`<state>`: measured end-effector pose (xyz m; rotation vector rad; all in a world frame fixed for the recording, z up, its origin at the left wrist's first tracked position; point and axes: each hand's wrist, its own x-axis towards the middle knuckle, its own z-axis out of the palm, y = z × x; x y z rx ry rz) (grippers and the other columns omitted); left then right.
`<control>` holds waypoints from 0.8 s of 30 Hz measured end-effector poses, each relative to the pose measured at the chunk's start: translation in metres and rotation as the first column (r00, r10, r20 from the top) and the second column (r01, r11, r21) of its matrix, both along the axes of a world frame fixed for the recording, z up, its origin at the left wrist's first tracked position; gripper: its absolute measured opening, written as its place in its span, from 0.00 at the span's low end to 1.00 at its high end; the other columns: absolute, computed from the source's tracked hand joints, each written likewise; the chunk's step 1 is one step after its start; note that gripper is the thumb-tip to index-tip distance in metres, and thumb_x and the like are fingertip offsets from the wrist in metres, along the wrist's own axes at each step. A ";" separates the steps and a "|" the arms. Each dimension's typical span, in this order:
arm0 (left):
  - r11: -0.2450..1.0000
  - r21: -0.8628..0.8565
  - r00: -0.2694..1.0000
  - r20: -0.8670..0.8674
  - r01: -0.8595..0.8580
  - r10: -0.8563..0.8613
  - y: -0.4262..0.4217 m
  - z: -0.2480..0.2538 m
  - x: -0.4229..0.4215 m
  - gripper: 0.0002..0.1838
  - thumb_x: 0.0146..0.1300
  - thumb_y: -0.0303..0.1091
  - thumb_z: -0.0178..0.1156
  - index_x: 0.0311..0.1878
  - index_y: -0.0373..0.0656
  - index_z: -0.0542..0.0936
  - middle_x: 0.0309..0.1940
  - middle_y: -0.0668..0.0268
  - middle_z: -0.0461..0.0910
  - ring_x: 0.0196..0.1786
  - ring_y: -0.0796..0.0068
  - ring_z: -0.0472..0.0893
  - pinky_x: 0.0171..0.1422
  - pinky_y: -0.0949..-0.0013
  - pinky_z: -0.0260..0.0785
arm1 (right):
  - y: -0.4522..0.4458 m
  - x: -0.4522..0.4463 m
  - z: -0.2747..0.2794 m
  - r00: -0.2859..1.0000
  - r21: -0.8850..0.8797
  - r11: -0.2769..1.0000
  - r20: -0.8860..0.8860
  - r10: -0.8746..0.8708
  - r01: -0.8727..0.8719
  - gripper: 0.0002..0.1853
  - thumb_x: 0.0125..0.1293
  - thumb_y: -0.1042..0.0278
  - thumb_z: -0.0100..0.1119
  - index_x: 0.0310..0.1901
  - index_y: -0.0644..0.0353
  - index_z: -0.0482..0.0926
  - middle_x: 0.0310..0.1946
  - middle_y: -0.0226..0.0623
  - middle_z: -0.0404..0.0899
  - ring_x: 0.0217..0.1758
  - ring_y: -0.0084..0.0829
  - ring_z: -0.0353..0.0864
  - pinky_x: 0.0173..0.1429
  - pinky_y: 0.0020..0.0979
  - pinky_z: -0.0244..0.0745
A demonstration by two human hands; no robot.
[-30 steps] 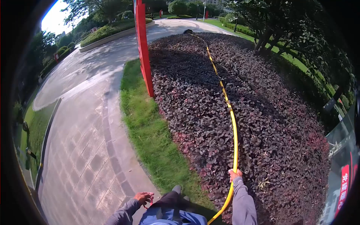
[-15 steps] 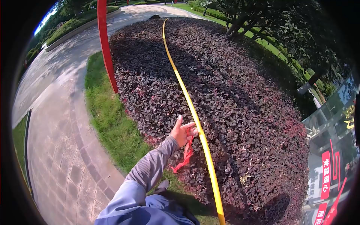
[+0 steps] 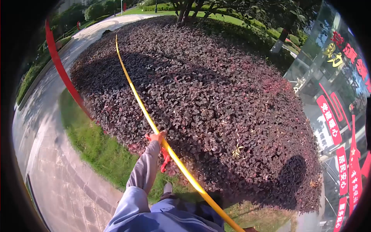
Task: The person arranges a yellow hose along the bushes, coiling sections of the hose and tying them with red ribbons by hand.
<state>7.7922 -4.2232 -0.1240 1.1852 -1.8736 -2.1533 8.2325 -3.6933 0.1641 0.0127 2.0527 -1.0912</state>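
A long yellow pole (image 3: 140,103) stretches from the bottom edge of the view out over a purple-leaved hedge, bending slightly along its length. My left hand (image 3: 157,137), at the end of a grey sleeve, is closed round it partway along. Red ribbon-like strips (image 3: 165,159) stick out on both sides of that hand and hang beside the pole. At the very bottom edge, against the near part of the pole, a sliver of what looks like my right hand (image 3: 250,229) shows; its fingers are out of sight.
The dense hedge (image 3: 216,112) spreads in front of me. A red post (image 3: 62,69) rises on the left, by grass (image 3: 83,131) and a paved path (image 3: 58,170). Glass panels with red signs (image 3: 329,120) stand at the right. Trees (image 3: 286,15) grow behind.
My left hand had its fingers partly spread at the pole with the red strip hanging; now it is closed round the pole. The view has turned right, and a bit of hand appears at the bottom edge.
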 end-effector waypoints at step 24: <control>0.672 0.411 0.774 -0.474 0.616 -0.420 0.537 0.325 0.119 0.14 0.68 0.47 0.52 0.31 0.49 0.71 0.21 0.70 0.74 0.13 0.84 0.60 0.16 0.78 0.52 | 0.466 0.131 0.025 0.580 0.504 0.371 -0.805 -0.125 0.780 0.11 0.44 0.74 0.60 0.33 0.52 0.76 0.25 0.38 0.79 0.32 0.46 0.80 0.34 0.41 0.75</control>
